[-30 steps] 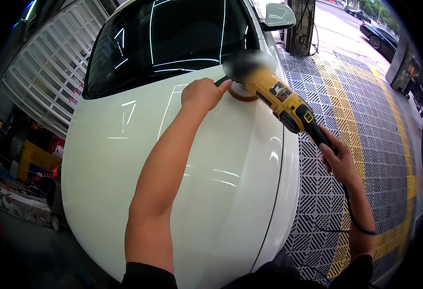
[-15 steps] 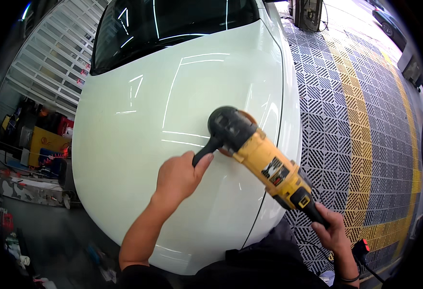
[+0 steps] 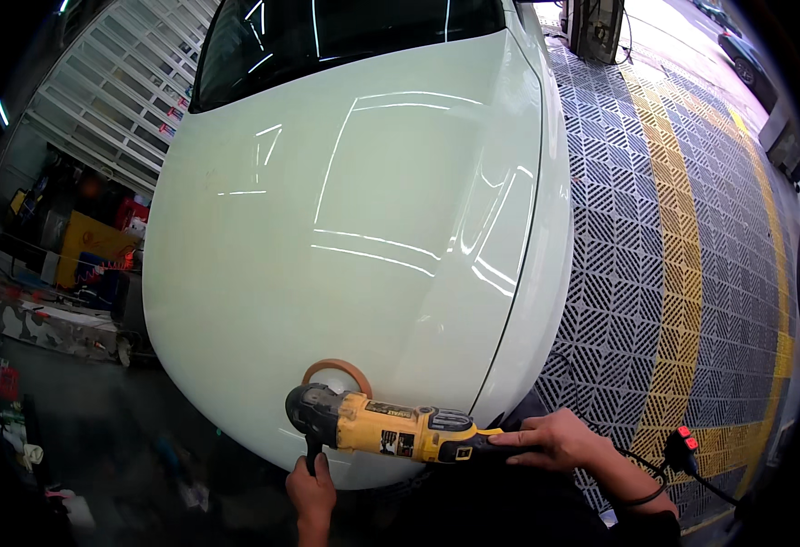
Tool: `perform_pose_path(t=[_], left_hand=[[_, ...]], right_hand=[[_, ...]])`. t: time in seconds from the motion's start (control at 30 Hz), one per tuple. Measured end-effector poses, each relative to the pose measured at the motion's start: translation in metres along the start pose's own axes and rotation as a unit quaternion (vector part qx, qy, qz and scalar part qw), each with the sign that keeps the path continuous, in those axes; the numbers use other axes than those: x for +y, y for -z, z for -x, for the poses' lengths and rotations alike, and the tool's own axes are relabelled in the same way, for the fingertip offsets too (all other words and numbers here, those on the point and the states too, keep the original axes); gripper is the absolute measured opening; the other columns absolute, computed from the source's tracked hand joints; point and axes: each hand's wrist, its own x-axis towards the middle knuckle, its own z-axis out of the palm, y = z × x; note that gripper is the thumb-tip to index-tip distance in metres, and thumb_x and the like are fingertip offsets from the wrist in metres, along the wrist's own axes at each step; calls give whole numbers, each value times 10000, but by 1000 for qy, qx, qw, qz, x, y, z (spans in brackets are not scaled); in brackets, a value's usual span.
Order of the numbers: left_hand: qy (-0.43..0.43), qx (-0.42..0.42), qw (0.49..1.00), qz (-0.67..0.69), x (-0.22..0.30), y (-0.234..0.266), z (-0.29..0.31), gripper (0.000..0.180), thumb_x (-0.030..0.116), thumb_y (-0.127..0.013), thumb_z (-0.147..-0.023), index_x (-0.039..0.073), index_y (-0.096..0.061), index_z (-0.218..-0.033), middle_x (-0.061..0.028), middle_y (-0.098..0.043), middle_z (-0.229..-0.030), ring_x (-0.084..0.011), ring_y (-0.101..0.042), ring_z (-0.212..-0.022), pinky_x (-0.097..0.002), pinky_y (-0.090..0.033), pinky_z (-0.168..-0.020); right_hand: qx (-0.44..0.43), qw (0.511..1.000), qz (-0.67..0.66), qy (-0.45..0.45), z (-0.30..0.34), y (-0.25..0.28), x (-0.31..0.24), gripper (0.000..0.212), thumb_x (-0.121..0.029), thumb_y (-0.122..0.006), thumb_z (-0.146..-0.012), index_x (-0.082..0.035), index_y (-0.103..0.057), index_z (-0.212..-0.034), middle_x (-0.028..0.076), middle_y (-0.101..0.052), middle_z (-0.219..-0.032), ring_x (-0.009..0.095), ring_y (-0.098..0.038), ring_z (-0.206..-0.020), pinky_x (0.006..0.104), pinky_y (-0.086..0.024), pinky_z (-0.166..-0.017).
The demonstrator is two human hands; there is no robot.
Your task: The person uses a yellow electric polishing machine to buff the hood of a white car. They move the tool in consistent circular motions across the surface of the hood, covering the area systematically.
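A yellow and black car polisher (image 3: 391, 428) lies nearly level across the near edge of a white car hood (image 3: 263, 292). Its round orange-brown pad (image 3: 350, 369) shows beyond the polisher's head and appears tilted up from the paint; whether its hidden edge touches, I cannot tell. My left hand (image 3: 311, 492) is closed around the black side handle below the head. My right hand (image 3: 559, 440) grips the black rear handle at the right end, fingers wrapped around it. Thin light reflections show on the glossy hood.
A dark windshield (image 3: 345, 36) lies beyond the hood. Grey and yellow floor tiles (image 3: 628, 273) run along the right. A cable with a black and red plug (image 3: 682, 447) sits near my right arm. At left are a white slatted gate (image 3: 117, 91) and a cluttered workbench (image 3: 53, 319).
Both hands have drawn the polisher from mid-hood toward me and left, to the near edge. It has turned from diagonal to nearly level, and the pad shows more.
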Motion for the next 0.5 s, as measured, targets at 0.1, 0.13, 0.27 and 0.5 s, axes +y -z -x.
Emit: perform_pose_path(t=[0.1,0.13,0.27,0.5], left_hand=[[-2,33,999,-39,-30,2,-8,464,380,-662,-1133,-43,-696,-945,-317,-690,-798,-595,-692,-820,-595,-527,-702],[-2,46,998,-43,-38,2,-12,470,386,-657,-1136,-43,-697,-947,-322,-689,-800,-598,-690,-826,-599,-528,-709],[-45,60,996,-47,-27,34,-104,557,490,-675,-1127,-26,-714,-921,-314,-711,-810,-585,-698,-829,-615,-539,-725],[-115,18,990,-77,97,54,-303,781,710,-544,-1134,-9,-736,-896,-282,-757,-866,-529,-732,-871,-585,-571,-794]], right_hand=[[-12,999,11,34,-25,-17,-7,595,-431,-833,-1037,-426,-679,-1612,55,-675,-832,279,-704,-676,401,-567,-637],[-14,999,19,46,-34,-19,-9,593,-432,-833,-1037,-420,-681,-1610,59,-686,-838,282,-715,-686,403,-576,-646],[29,1000,4,10,-84,2,-52,584,-408,-831,-1039,-375,-687,-1605,92,-697,-828,329,-727,-708,439,-588,-660],[177,984,-22,-16,-177,81,-46,583,-295,-848,-1035,-266,-701,-1598,152,-759,-863,346,-746,-748,423,-595,-723]])
